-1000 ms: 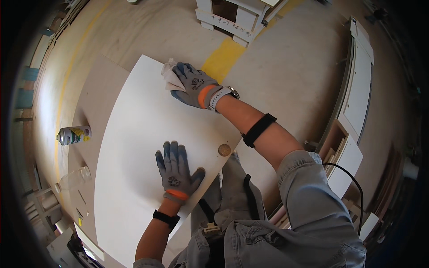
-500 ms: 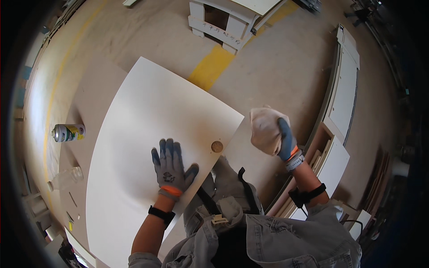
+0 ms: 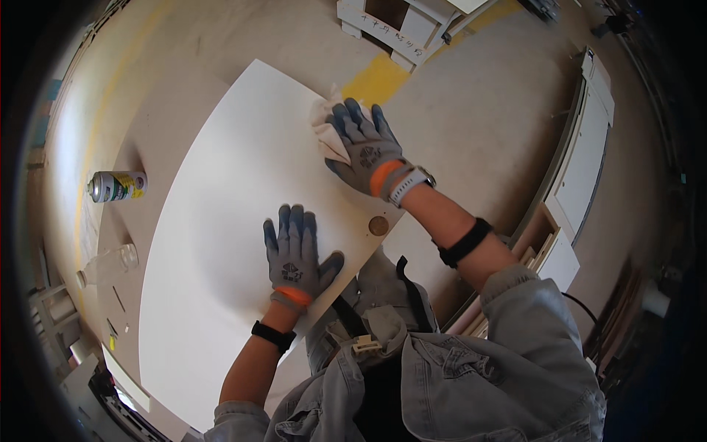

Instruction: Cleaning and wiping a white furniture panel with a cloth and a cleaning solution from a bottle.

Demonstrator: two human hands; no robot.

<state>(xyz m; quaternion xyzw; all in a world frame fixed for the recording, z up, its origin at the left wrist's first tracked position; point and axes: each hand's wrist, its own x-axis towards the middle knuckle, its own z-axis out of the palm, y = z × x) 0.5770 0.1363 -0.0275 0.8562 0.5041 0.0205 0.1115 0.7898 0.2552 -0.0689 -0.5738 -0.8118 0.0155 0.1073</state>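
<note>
A large white panel (image 3: 188,295) lies flat before me, with a round hole (image 3: 378,225) near its right edge. My left hand (image 3: 296,254), in a grey glove with dark fingertips, rests flat on the panel with its fingers spread. At the panel's far right edge, my right hand (image 3: 365,144), gloved alike, presses a pale, crumpled cloth (image 3: 324,132) against the surface. Part of the cloth is hidden beneath the palm and fingers.
Left of the panel stand a spray can (image 3: 118,186) and a clear plastic bottle (image 3: 114,262). A white wooden stand (image 3: 398,33) is on the floor at the far side. Along the right runs a long stack of boards (image 3: 578,177).
My right hand has swung left and forward with the cloth, from the air beyond the panel down onto its far right edge. My left hand stays flat on the panel.
</note>
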